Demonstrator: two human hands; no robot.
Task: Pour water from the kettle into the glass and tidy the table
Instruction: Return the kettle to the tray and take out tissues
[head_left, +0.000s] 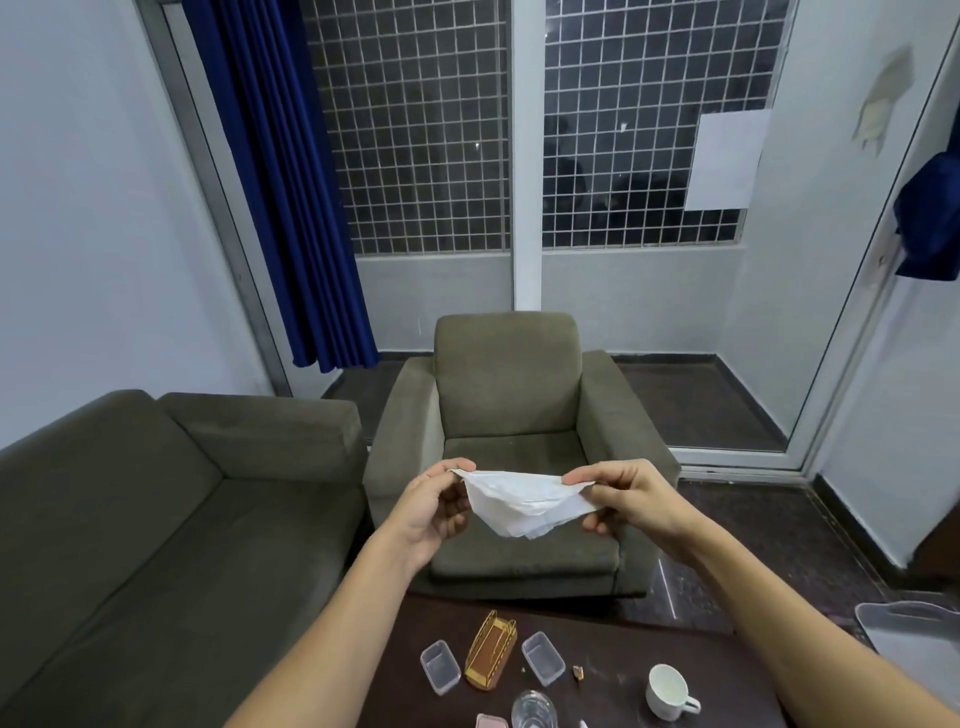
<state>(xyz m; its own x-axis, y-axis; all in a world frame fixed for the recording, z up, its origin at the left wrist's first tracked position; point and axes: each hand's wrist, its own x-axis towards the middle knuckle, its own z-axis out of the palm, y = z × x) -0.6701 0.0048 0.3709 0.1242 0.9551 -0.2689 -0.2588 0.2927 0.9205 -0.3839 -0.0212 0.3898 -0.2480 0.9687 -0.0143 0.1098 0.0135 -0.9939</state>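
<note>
Both hands are raised above the dark worktop (613, 675), stretching a white tissue (524, 501) between them. The left hand (439, 506) pinches its 9 o'clock corner and the right hand (623, 499) its 3 o'clock corner, fingers curled. The clear glass (534, 709) stands at the view's 6 o'clock edge, with a white cup (667, 691) at its 3 o'clock and a gold wire holder (491, 652) at its 11 o'clock.

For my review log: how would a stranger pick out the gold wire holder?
Find the dark brown table at the frame's bottom. Near its far edge, two small clear plastic boxes flank the gold wire holder; it alone is golden openwork.
</note>
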